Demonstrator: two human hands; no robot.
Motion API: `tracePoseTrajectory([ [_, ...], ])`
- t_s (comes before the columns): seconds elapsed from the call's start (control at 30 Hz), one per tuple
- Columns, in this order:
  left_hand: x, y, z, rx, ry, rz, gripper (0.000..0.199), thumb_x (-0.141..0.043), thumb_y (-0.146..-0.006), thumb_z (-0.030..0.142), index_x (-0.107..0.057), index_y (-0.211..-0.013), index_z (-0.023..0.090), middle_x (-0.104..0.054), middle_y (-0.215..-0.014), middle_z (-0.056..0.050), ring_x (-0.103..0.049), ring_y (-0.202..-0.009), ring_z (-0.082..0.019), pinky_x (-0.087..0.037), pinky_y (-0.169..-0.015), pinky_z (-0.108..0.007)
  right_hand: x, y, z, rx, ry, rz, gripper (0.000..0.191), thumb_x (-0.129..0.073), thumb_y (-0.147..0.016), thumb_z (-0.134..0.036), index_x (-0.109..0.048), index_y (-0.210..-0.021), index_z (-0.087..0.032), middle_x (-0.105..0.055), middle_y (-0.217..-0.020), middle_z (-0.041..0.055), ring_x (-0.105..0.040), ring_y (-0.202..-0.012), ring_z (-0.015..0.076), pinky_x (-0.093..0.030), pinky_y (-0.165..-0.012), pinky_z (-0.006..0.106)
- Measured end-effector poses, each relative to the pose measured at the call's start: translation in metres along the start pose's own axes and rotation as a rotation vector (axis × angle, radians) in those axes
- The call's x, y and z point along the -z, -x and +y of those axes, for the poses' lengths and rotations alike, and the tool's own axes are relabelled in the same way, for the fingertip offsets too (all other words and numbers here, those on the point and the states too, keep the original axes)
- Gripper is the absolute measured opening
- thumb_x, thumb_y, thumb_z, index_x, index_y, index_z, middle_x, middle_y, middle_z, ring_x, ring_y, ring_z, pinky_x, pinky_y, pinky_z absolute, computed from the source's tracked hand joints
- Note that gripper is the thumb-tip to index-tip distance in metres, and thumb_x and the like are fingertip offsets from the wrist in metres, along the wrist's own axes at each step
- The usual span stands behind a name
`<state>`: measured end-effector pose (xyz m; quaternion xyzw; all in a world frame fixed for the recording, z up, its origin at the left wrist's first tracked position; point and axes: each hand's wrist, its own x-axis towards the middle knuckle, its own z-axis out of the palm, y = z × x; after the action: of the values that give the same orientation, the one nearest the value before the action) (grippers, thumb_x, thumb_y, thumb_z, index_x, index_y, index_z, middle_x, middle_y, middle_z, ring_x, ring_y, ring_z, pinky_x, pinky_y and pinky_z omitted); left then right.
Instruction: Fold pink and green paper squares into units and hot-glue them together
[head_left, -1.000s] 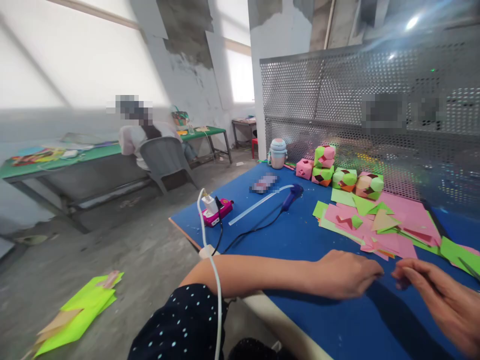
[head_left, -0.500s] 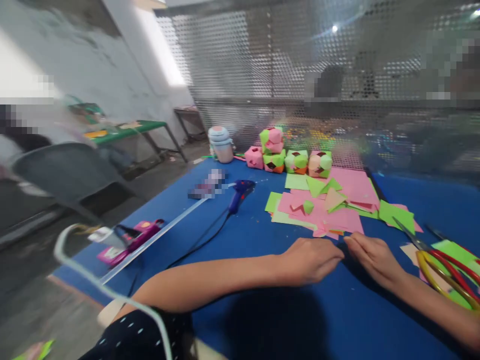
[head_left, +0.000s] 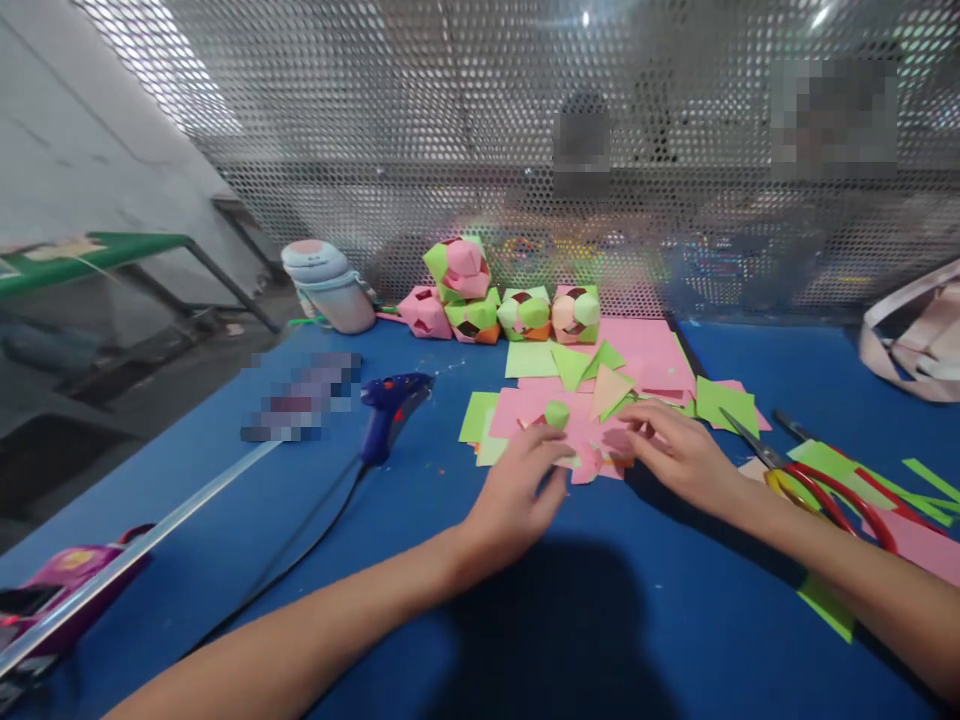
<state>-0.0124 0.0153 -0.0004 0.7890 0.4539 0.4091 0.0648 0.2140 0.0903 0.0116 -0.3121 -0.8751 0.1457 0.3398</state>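
Note:
My left hand (head_left: 517, 495) hovers by the near edge of the pink paper sheets (head_left: 510, 405), its fingers and thumb spread with nothing between them. Opposite it, my right hand (head_left: 679, 455) hangs at the right side of the same pile, fingers loosely curled and apart, holding nothing I can see. Between the hands a small curled green paper piece (head_left: 556, 414) and a pink paper scrap (head_left: 589, 464) lie on the pile. Behind them rest folded green paper triangles (head_left: 571, 366) and a peach triangle (head_left: 611, 390). Scissors (head_left: 799, 475) with red and yellow handles lie beside my right forearm.
Several folded paper cubes (head_left: 525, 314) stand along the perforated metal screen (head_left: 480, 130), one stacked on top. A blue glue gun (head_left: 386, 410) trails its cord at left, near a lidded cup (head_left: 330, 285), a blurred-out phone-like object (head_left: 304, 395) and a magenta power strip (head_left: 75, 590).
The view has swung to the right. My hands, fingers bunched close together before, have drawn apart and opened over the near edge of the paper pile.

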Motion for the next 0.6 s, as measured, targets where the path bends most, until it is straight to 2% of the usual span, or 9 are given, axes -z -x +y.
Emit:
tracePoseTrajectory([
  [0.17,0.010,-0.011,-0.029,0.113,-0.104,0.127,0.034,-0.050,-0.082,0.007,-0.052,-0.114,0.016,-0.047,-0.130,-0.015,-0.043,-0.124,-0.024,-0.037,-0.105,-0.046,-0.006,0.008,0.003,-0.058,-0.020,-0.083,0.019,-0.048,-0.092,-0.020,-0.055,-0.110,-0.018,-0.061,-0.109,0.0072,-0.059,-0.097,0.0175,-0.052,-0.081,0.032],
  [0.3,0.007,-0.011,-0.041,0.148,-0.136,0.077,0.043,-0.051,-0.083,0.009,-0.047,-0.125,0.019,-0.041,-0.139,-0.014,-0.038,-0.129,-0.025,-0.034,-0.107,-0.048,-0.016,0.015,-0.004,0.063,0.092,-0.170,0.037,-0.049,-0.090,-0.017,-0.048,-0.127,-0.019,-0.054,-0.127,0.0102,-0.052,-0.115,0.0227,-0.047,-0.095,0.041],
  [0.37,0.003,-0.010,-0.043,0.116,-0.153,0.020,0.043,-0.050,-0.086,0.012,-0.047,-0.128,0.022,-0.035,-0.144,-0.014,-0.035,-0.132,-0.025,-0.034,-0.107,-0.049,-0.021,0.017,-0.008,0.146,0.152,-0.196,0.037,-0.047,-0.091,-0.015,-0.050,-0.127,-0.021,-0.051,-0.131,0.0101,-0.050,-0.118,0.0237,-0.046,-0.097,0.043],
  [0.43,-0.001,-0.010,-0.045,0.033,-0.181,-0.030,0.037,-0.049,-0.089,0.015,-0.051,-0.125,0.023,-0.031,-0.146,-0.013,-0.034,-0.133,-0.026,-0.035,-0.106,-0.049,-0.027,0.018,-0.010,0.191,0.167,-0.194,0.030,-0.045,-0.092,-0.014,-0.056,-0.119,-0.021,-0.054,-0.128,0.0094,-0.053,-0.114,0.0226,-0.048,-0.094,0.041],
  [0.53,-0.006,-0.013,-0.049,-0.106,-0.240,-0.088,0.025,-0.049,-0.090,0.018,-0.061,-0.111,0.022,-0.038,-0.140,-0.013,-0.038,-0.129,-0.028,-0.038,-0.102,-0.049,-0.032,0.017,-0.011,0.201,0.162,-0.151,0.021,-0.045,-0.093,-0.017,-0.060,-0.108,-0.019,-0.058,-0.122,0.0093,-0.057,-0.108,0.0213,-0.050,-0.090,0.039],
  [0.6,-0.009,-0.015,-0.053,-0.130,-0.286,-0.090,0.022,-0.046,-0.091,0.016,-0.063,-0.105,0.019,-0.044,-0.133,-0.015,-0.040,-0.126,-0.028,-0.039,-0.101,-0.049,-0.034,0.014,-0.011,0.193,0.160,-0.112,0.020,-0.045,-0.094,-0.018,-0.061,-0.105,-0.018,-0.059,-0.121,0.0101,-0.057,-0.108,0.0212,-0.050,-0.091,0.039],
])
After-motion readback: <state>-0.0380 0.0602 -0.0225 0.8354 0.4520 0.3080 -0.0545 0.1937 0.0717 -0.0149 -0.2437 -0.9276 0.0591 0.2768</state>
